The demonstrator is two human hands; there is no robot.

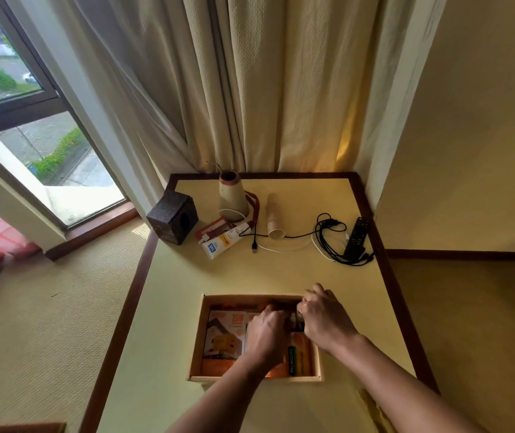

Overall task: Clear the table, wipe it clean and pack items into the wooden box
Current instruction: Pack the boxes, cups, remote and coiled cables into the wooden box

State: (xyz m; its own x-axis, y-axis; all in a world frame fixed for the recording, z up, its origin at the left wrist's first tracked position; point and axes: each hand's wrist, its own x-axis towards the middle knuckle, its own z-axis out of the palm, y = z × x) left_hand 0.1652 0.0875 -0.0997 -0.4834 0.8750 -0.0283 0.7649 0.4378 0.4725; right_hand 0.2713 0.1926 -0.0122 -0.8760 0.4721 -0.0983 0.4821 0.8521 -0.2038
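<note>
The wooden box (196, 339) sits open-topped on the table (168, 307), directly under both hands. It already holds orange-and-white cartons (225, 334) on the side left of the left hand (267, 334), and a Palmolive pack (293, 359) just nearer than the gap between the hands.

Grip state: the fingers of both hands curl downward into the far right part of the box. A small dark item (295, 321) shows between the left hand and the right hand (324, 317). Whether either hand pinches it cannot be told; the knuckles hide the fingertips.

Judgement: packing is in progress, and wiping is not yet possible while items remain on the table.

The remaining items all lie beyond the hands, well apart from the box:
- Stack of paper cups (274, 215): on its side, straight ahead of the grip, long axis running away from the hands, mouth toward them.
- Remote control (356, 237) and black cable (328, 235): ahead and right, touching each other. The right hand is nearer.
- Sunscreen tube (225, 242): ahead and left, long axis diagonal. The left hand is nearer.
- Vase (232, 195): upright, beyond the tube.
- Dark tissue box (173, 217): farthest left, overhanging the table edge.
</note>
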